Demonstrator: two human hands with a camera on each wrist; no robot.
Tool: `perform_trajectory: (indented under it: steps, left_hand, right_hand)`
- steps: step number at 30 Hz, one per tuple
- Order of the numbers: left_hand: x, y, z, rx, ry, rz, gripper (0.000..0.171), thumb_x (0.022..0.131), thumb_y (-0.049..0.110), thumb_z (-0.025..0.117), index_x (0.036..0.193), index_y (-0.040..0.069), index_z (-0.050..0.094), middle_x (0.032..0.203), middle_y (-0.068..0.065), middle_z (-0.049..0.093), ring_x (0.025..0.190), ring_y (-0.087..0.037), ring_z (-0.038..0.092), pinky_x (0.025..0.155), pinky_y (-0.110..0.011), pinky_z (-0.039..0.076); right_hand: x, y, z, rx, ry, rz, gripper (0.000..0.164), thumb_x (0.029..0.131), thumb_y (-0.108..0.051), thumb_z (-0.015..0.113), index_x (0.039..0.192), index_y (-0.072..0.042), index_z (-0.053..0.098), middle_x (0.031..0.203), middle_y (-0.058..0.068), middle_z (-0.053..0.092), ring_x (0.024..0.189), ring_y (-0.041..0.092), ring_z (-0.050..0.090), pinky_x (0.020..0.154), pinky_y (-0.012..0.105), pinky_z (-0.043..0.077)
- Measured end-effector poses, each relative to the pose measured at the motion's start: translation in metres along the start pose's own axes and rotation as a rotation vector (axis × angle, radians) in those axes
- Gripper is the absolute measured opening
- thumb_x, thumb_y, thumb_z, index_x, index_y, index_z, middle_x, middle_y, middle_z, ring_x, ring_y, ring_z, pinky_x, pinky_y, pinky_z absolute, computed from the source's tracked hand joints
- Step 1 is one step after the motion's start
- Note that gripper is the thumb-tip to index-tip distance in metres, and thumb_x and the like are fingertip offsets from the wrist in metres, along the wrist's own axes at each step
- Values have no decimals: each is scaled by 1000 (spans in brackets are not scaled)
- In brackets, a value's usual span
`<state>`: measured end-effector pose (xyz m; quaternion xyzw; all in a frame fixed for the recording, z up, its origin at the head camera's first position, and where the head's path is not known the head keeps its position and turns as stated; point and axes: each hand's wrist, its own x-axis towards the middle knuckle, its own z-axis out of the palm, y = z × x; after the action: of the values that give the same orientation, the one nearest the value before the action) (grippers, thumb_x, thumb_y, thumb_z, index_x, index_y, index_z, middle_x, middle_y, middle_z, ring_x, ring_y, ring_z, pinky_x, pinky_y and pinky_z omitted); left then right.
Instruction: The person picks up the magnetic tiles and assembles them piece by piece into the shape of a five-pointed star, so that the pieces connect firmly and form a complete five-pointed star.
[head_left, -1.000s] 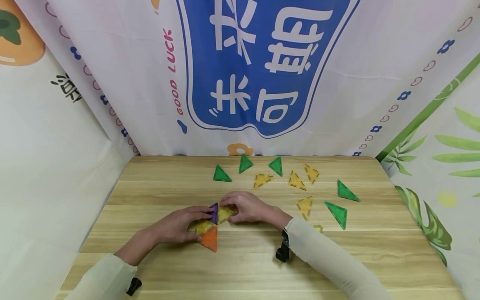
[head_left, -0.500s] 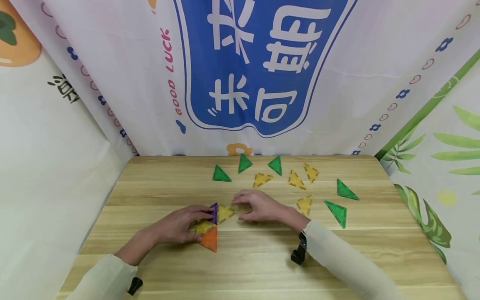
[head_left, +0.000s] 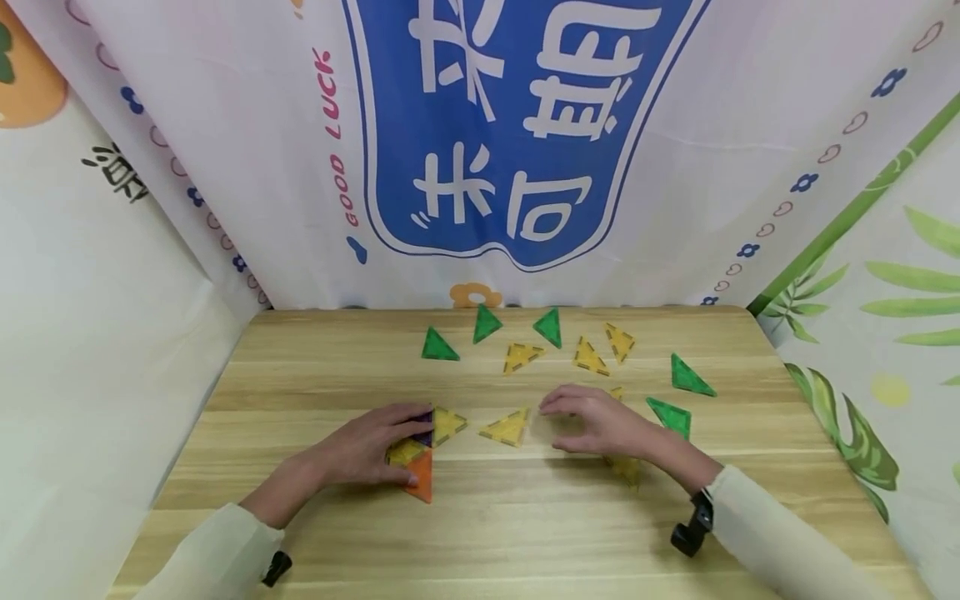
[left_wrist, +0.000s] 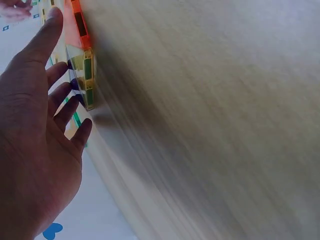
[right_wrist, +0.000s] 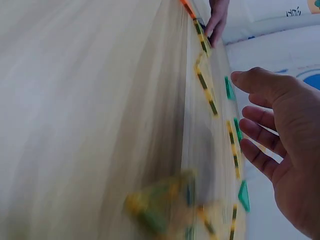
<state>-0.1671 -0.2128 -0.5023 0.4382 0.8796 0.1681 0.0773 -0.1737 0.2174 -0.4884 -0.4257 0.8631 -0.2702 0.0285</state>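
Head view: your left hand lies extended, thumb on the orange triangle, fingers over the purple triangle just beyond it. Your right hand is relaxed, unloaded, well right of the orange triangle; a loose yellow triangle lies between.

Left wrist: second yellow triangle adjoins the orange triangle.

Right wrist: your fingers bend softly, orange triangle far off.

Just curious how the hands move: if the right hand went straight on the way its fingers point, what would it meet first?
Probably the separate yellow triangle just ahead of the right hand; its height above the table is unclear, so it might pass over.
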Motion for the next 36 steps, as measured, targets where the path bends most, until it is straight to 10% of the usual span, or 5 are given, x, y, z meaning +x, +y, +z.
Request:
perform_trajectory:
  steps: [17, 27, 36]
  left_hand:
    - [-1, -5, -3, -67, -39, -41, 84, 88, 50, 85, 153, 6, 56, 169, -12, 38, 151, -36, 42, 117, -56, 43]
    - [-5, -11, -2, -77, -28, -14, 81, 88, 48, 86, 153, 8, 57, 168, -12, 40, 150, -35, 43, 116, -55, 44]
    - [-8, -12, -3, -108, -45, -54, 84, 88, 49, 85, 154, 6, 54, 169, -9, 39, 150, -33, 44, 116, -53, 45]
  right_hand:
    - [-99, 12, -9, -234, 96, 113, 52, 76, -34, 97, 118, -11, 78, 120, -1, 70, 110, 18, 65, 91, 44, 59]
    - [-117, 17, -3, -188, 111, 72, 49, 76, -30, 97, 116, -11, 77, 120, -3, 68, 109, 15, 65, 89, 38, 60]
    - [-116, 20, 4, -189, 181, -34, 49, 70, -33, 100, 107, -10, 78, 116, -4, 67, 106, 13, 63, 100, 7, 40]
